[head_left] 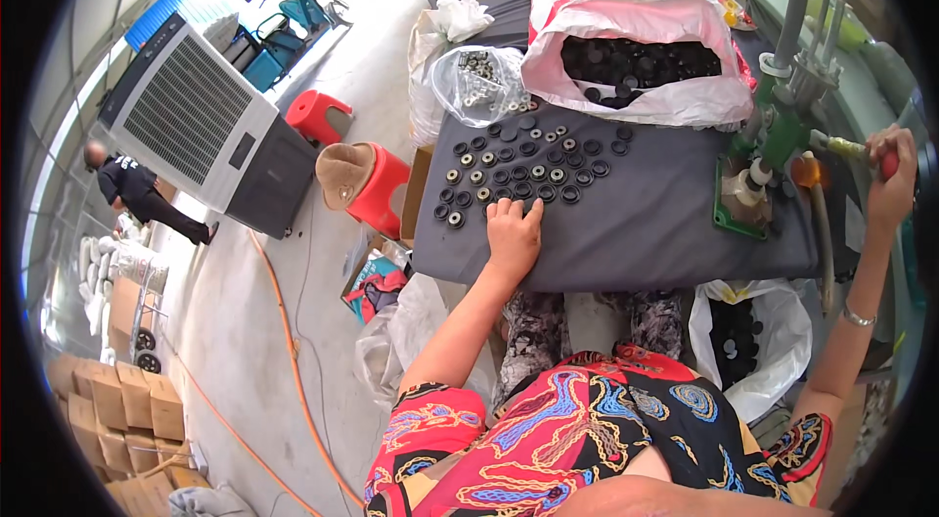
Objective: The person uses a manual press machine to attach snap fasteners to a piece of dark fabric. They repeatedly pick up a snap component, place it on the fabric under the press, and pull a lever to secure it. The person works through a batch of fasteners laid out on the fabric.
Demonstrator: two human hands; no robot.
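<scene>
My left hand (514, 235) lies palm down at the near side of the grey-covered table, its fingers stretched out and slightly apart, fingertips touching the nearest black rings. Spread before it are several black rubber rings (570, 193), some with a pale metal piece (456, 219) in the middle. At the far right my right hand (892, 175) is wrapped round the red-ended lever handle (849, 147) of a green hand press (748, 186). What sits under the press is too small to make out.
A clear bag of metal pieces (477, 77) and a big sack of black parts (636, 111) stand on the table (626, 248). Below hangs a white bag (778, 351) with black parts. Left are red stools (381, 194), an air cooler (186, 106), an orange hose (290, 341) and a person (137, 186).
</scene>
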